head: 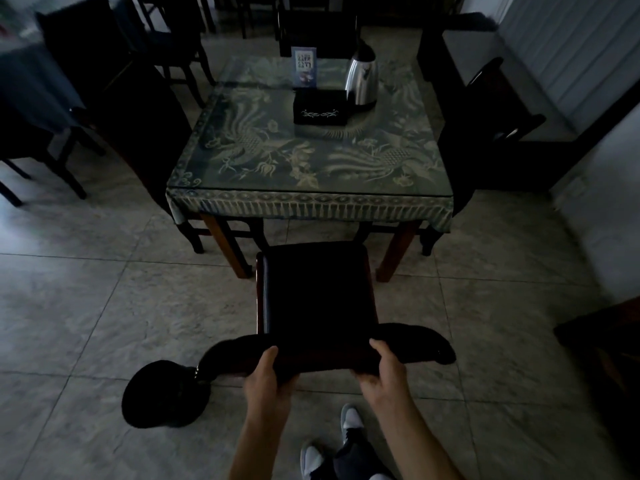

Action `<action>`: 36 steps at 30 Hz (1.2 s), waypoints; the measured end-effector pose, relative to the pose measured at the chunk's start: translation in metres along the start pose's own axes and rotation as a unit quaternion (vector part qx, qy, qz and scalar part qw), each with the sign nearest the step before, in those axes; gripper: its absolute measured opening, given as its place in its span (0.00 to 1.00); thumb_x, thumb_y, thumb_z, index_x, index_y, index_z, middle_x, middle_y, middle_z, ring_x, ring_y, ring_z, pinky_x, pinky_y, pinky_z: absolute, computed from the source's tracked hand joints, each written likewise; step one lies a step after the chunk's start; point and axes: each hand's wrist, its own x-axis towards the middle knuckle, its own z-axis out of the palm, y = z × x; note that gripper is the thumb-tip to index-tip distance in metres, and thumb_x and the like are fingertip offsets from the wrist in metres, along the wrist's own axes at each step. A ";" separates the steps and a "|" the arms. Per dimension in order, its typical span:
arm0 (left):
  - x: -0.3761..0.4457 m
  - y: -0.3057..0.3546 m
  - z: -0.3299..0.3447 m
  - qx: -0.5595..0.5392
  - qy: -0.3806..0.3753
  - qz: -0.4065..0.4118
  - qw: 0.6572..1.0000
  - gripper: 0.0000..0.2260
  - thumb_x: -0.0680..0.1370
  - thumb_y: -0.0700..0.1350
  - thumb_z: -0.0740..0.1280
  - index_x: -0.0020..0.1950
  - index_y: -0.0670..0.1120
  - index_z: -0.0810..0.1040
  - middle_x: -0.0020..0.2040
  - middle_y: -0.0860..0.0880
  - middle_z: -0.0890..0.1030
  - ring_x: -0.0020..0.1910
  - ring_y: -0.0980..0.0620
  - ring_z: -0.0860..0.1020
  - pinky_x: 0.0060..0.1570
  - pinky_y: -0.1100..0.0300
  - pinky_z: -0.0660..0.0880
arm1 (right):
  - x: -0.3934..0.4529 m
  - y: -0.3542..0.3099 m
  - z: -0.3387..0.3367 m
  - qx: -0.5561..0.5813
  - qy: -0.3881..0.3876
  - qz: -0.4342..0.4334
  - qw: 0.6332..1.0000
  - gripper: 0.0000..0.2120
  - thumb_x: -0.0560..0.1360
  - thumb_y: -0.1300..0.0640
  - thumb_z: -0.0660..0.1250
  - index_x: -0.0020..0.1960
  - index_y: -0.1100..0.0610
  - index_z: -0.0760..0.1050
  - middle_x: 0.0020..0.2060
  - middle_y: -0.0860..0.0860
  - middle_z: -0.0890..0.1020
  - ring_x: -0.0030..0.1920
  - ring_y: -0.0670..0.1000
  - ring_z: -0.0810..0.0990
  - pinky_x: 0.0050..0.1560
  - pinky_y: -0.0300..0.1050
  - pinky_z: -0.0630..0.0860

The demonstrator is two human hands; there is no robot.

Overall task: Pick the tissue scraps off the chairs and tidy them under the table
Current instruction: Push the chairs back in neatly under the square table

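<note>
A dark wooden chair (317,289) with a black seat stands in front of me, its front pointing at the table (242,202). My left hand (268,375) and my right hand (382,368) both grip the top rail of its backrest, thumbs on top. The seat looks bare; no tissue scrap shows on it in this dim light. The table carries a patterned green cloth under glass. The chair's front edge sits just short of the table's near legs.
On the table stand a steel kettle (362,76), a black tissue box (320,107) and a small card stand (304,67). More dark chairs flank the table at left (138,123) and right (485,126). Tiled floor lies around; my feet (351,419) are below.
</note>
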 end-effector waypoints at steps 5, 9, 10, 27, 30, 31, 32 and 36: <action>0.012 0.024 0.001 -0.008 -0.023 0.002 1.000 0.05 0.77 0.40 0.68 0.52 0.41 0.78 0.47 0.40 0.83 0.48 0.43 0.82 0.43 0.47 0.80 | 0.009 0.014 0.008 -0.019 -0.025 -0.015 0.999 0.18 0.76 0.62 0.67 0.66 0.59 0.73 0.61 0.62 0.79 0.61 0.61 0.78 0.62 0.60 0.75; 0.020 0.039 0.008 -0.008 -0.031 0.016 0.999 0.02 0.78 0.39 0.67 0.50 0.41 0.78 0.45 0.40 0.82 0.44 0.43 0.81 0.47 0.45 0.77 | 0.014 0.018 0.023 0.010 -0.031 -0.010 0.999 0.20 0.74 0.62 0.69 0.65 0.56 0.75 0.60 0.61 0.81 0.60 0.63 0.79 0.62 0.62 0.75; 0.022 0.042 0.010 -0.008 -0.031 0.013 0.999 0.03 0.78 0.39 0.67 0.50 0.40 0.78 0.46 0.40 0.82 0.45 0.43 0.81 0.48 0.45 0.77 | 0.016 0.018 0.027 0.016 -0.032 -0.013 0.999 0.21 0.74 0.63 0.69 0.66 0.56 0.74 0.60 0.61 0.81 0.60 0.63 0.79 0.62 0.62 0.75; 0.081 0.090 0.078 0.022 -0.038 0.015 0.999 0.13 0.78 0.41 0.68 0.60 0.39 0.76 0.54 0.38 0.83 0.51 0.41 0.83 0.41 0.50 0.80 | 0.069 -0.016 0.107 0.027 -0.042 -0.026 0.998 0.22 0.75 0.64 0.68 0.69 0.55 0.72 0.61 0.60 0.80 0.60 0.62 0.79 0.60 0.62 0.76; 0.089 0.097 0.095 0.037 -0.038 0.024 0.998 0.13 0.79 0.42 0.66 0.61 0.37 0.76 0.56 0.36 0.81 0.56 0.39 0.81 0.47 0.48 0.79 | 0.080 -0.025 0.120 0.031 -0.037 -0.030 0.998 0.22 0.76 0.64 0.68 0.69 0.55 0.72 0.61 0.59 0.80 0.59 0.61 0.79 0.55 0.59 0.77; 0.091 0.097 0.101 0.042 -0.040 0.027 0.998 0.14 0.79 0.42 0.66 0.62 0.37 0.75 0.57 0.35 0.81 0.57 0.38 0.80 0.50 0.46 0.77 | 0.083 -0.029 0.123 0.033 -0.038 -0.031 0.998 0.22 0.76 0.64 0.68 0.69 0.54 0.72 0.61 0.59 0.80 0.59 0.61 0.79 0.54 0.59 0.78; 0.093 0.097 0.105 0.044 -0.041 0.029 0.998 0.14 0.79 0.42 0.65 0.63 0.36 0.75 0.58 0.35 0.80 0.58 0.37 0.79 0.53 0.45 0.76 | 0.086 -0.033 0.126 0.033 -0.040 -0.031 0.998 0.22 0.76 0.64 0.67 0.69 0.54 0.71 0.61 0.59 0.80 0.59 0.61 0.79 0.54 0.59 0.78; 0.100 0.104 0.125 0.043 -0.027 0.044 0.998 0.14 0.80 0.41 0.65 0.63 0.36 0.74 0.58 0.36 0.80 0.58 0.38 0.79 0.60 0.41 0.75 | 0.096 -0.042 0.139 0.028 -0.047 -0.025 0.998 0.23 0.76 0.64 0.68 0.70 0.54 0.70 0.63 0.59 0.79 0.61 0.61 0.78 0.55 0.60 0.77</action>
